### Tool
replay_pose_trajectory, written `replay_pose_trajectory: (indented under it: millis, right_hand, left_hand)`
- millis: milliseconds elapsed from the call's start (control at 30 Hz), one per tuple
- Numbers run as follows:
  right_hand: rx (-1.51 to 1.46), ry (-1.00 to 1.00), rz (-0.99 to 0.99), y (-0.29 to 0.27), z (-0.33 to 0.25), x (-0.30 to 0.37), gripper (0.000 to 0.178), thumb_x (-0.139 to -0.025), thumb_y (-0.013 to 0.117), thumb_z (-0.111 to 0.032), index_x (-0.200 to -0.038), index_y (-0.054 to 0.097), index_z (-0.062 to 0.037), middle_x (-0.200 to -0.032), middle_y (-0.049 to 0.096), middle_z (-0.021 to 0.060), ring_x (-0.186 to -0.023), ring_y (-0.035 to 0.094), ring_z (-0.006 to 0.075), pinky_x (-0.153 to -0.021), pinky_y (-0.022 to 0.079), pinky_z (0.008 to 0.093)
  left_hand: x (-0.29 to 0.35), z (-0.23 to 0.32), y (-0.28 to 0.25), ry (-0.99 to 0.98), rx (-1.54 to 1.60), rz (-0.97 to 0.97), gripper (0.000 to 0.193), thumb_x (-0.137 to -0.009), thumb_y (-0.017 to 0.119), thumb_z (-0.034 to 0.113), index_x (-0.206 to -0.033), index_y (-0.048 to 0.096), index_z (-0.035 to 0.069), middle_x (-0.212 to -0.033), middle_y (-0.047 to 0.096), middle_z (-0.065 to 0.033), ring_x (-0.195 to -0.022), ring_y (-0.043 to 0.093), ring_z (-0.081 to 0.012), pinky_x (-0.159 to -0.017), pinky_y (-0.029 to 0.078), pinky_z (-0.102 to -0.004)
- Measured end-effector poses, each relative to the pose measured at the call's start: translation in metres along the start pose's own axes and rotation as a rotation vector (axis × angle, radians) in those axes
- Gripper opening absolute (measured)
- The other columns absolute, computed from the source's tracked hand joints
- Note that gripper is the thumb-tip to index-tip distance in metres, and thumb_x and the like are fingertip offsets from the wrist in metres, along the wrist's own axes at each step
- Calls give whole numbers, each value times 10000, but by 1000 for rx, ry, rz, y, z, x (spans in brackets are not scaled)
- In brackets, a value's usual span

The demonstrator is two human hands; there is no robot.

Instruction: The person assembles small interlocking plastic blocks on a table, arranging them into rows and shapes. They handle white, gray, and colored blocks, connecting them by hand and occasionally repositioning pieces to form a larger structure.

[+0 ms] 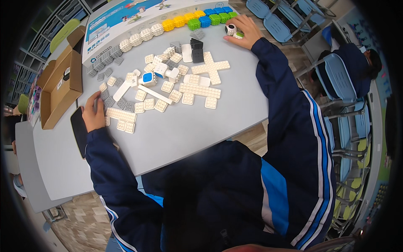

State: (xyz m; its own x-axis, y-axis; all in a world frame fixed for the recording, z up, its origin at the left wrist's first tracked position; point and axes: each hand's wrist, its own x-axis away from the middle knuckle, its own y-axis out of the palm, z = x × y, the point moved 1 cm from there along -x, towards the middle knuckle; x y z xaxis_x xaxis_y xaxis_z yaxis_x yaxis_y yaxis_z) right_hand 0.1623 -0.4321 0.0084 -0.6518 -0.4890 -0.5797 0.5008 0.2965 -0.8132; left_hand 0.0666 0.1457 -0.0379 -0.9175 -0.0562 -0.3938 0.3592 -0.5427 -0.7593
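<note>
At the far right of the table my right hand (pixel 247 33) is closed round a small white block (pixel 230 29) with a dark round face. A bit of green shows beside it, under my fingers. On the left side my left hand (pixel 93 112) rests on the table with thumb and forefinger apart, holding nothing. Its fingertips lie next to a grey studded plate (pixel 110 101) and a long white studded plate (pixel 121 114). White square plates (pixel 160 105), a white cross-shaped plate (pixel 211 68) and a black block (pixel 197 51) lie spread between my hands.
A row of grey, white, yellow, blue and green cube blocks (pixel 157 29) runs along a large printed box (pixel 126 25). An opened cardboard box (pixel 63 90) stands at the left. A dark phone (pixel 78 130) lies by my left wrist. Blue chairs (pixel 338 75) and a seated person are at right.
</note>
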Motion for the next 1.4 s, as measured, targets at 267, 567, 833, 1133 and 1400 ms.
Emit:
replay_pose_trajectory:
  millis: [267, 567, 833, 1133, 1400]
  right_hand:
    - [2, 12, 152, -1, 3, 7, 500, -815, 740, -509, -1168, 658, -164, -1281, 564, 73, -1180, 512, 268, -1008, 375, 398]
    - [162, 136, 78, 6, -27, 25, 360, -909, 681, -387, -1235, 661, -234, -1407, 489, 110, -1277, 398, 321, -1061, 329, 456]
    - [65, 194, 123, 21, -9, 21, 319, -897, 696, -339, -1180, 670, -196, -1261, 539, 124, -1156, 496, 318, -988, 381, 449]
    - [104, 182, 173, 28, -3, 18, 311, -881, 714, -324, -1164, 688, -196, -1196, 569, 108, -1112, 528, 296, -958, 396, 438]
    - [236, 125, 241, 7, -25, 14, 350, -890, 709, -309, -1223, 691, -203, -1282, 586, 96, -1133, 553, 268, -973, 384, 446]
  left_hand:
    - [-3, -4, 1, 4, 13, -8, 263, -978, 578, 262, -1198, 688, 170, -1151, 715, -68, -1123, 659, -275, -1188, 170, -573]
    - [-1, -4, 1, 5, 16, -18, 256, -974, 581, 242, -1191, 689, 161, -1145, 715, -69, -1118, 657, -287, -1178, 171, -589]
    - [-2, 1, 0, 43, -23, -17, 250, -973, 579, 227, -1185, 691, 156, -1167, 707, -68, -1141, 648, -285, -1167, 170, -608]
    - [-2, -1, 2, 47, -16, -12, 254, -968, 584, 221, -1192, 687, 160, -1169, 707, -65, -1149, 646, -272, -1167, 170, -610]
    - [1, 5, 0, 21, 7, -5, 253, -973, 579, 225, -1193, 688, 163, -1148, 716, -57, -1131, 657, -259, -1167, 175, -609]
